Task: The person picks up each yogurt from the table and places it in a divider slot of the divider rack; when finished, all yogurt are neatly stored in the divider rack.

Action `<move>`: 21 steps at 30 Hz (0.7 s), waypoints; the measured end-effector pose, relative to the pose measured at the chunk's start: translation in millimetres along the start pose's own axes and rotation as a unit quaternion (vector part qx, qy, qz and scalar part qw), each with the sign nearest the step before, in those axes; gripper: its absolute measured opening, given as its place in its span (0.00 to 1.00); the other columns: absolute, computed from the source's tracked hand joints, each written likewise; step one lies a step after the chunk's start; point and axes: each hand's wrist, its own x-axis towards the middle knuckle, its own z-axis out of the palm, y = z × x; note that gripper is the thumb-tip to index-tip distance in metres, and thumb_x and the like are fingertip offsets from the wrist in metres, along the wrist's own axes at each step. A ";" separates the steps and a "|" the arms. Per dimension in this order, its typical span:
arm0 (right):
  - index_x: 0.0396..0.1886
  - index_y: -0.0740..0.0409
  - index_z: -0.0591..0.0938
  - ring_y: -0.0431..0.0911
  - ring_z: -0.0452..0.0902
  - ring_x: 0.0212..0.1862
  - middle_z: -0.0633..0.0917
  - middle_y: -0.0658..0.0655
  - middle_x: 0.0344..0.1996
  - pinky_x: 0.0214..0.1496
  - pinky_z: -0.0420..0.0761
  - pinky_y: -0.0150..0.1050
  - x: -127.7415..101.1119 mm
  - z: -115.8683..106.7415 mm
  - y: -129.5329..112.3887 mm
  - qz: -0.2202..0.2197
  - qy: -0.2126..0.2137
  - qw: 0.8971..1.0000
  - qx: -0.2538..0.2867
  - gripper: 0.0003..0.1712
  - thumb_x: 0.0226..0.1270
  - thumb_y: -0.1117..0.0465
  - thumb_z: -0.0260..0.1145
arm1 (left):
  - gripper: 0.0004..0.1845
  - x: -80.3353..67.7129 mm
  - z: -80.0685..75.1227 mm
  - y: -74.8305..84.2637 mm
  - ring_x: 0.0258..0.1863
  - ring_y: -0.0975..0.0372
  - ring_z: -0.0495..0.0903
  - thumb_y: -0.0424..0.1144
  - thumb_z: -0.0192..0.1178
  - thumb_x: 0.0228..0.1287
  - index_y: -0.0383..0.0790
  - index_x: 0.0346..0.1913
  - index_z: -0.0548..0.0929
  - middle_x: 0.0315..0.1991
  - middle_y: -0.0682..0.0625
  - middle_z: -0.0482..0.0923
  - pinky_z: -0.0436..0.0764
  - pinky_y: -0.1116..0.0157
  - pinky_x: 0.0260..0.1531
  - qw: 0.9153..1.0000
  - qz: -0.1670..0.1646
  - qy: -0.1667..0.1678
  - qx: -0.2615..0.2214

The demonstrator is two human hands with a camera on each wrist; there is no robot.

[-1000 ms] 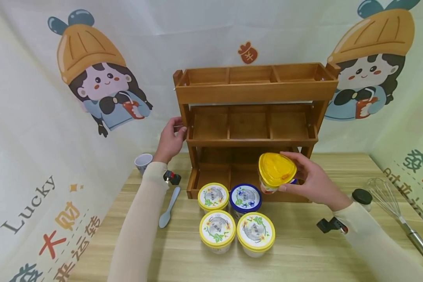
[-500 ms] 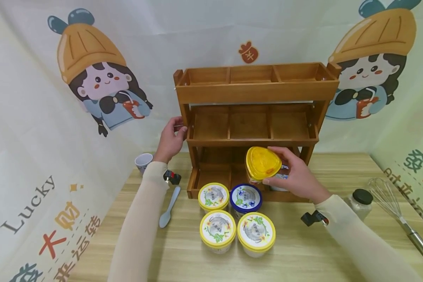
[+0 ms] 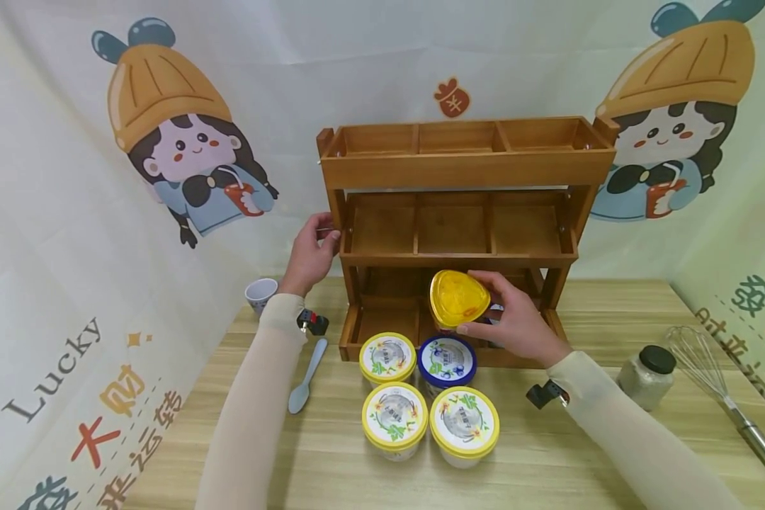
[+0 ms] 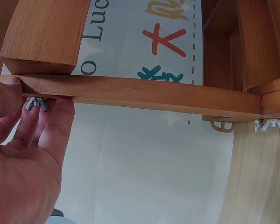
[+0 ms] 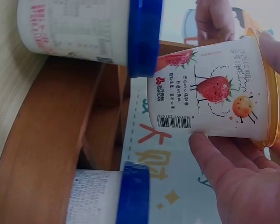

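My left hand [image 3: 309, 255] grips the left upright of a brown wooden three-tier rack [image 3: 459, 172], thumb on one side and fingers by a wing nut [image 4: 37, 103]. My right hand [image 3: 516, 322] holds a yogurt cup [image 5: 210, 91] with strawberries printed on its side and a yellow lid [image 3: 459, 297]. The cup is in front of the bottom tier, over its middle section. A blue-lidded cup [image 5: 95, 196] sits in the bottom tier, mostly hidden behind my right hand in the head view. Below the held cup, another blue-lidded cup [image 3: 447, 361] stands on the table.
Three yellow-lidded cups [image 3: 395, 418] stand beside and in front of the blue-lidded one. Left are a pale spoon [image 3: 307, 377] and a small white cup [image 3: 261, 292]. A black-capped jar [image 3: 647, 379] and a whisk [image 3: 714, 375] lie to the right. A printed cloth hangs behind.
My right hand has carried the yogurt cup leftward across the bottom tier's front, from the right section toward the middle. My left hand stays on the rack's upright.
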 end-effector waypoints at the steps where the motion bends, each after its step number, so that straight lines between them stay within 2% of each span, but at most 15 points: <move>1: 0.79 0.54 0.66 0.60 0.80 0.66 0.75 0.61 0.72 0.65 0.85 0.55 0.9 0.9 1.1 0.002 -0.001 1.000 -0.003 0.51 0.61 0.56 0.83 | 0.22 0.0 0.0 0.0 0.66 0.48 0.76 0.35 0.52 0.83 0.37 0.74 0.69 0.68 0.38 0.74 0.86 0.49 0.63 1.000 -0.002 0.000 0.001; 10: 0.79 0.55 0.65 0.60 0.80 0.67 0.77 0.61 0.71 0.64 0.86 0.54 11.2 10.4 11.9 0.023 -0.016 0.998 -0.051 0.51 0.62 0.52 0.82 | 0.23 0.3 0.0 -1.1 0.68 0.49 0.75 0.36 0.52 0.84 0.37 0.75 0.68 0.70 0.39 0.73 0.85 0.51 0.64 1.000 -0.009 -0.003 0.001; 17: 0.79 0.60 0.62 0.60 0.78 0.67 0.77 0.64 0.71 0.74 0.78 0.59 17.2 20.3 15.3 0.058 -0.047 0.994 -0.083 0.50 0.67 0.47 0.78 | 0.23 -0.9 -0.3 0.2 0.67 0.49 0.75 0.36 0.51 0.84 0.37 0.76 0.67 0.70 0.38 0.73 0.85 0.51 0.64 1.000 -0.010 -0.005 -0.002; 21: 0.79 0.61 0.62 0.60 0.78 0.68 0.76 0.65 0.71 0.75 0.77 0.59 20.2 25.5 17.2 0.076 -0.063 0.991 -0.089 0.50 0.70 0.45 0.75 | 0.22 -1.4 0.5 1.0 0.66 0.48 0.76 0.35 0.52 0.83 0.36 0.75 0.68 0.69 0.37 0.73 0.86 0.50 0.63 1.000 -0.003 -0.003 -0.005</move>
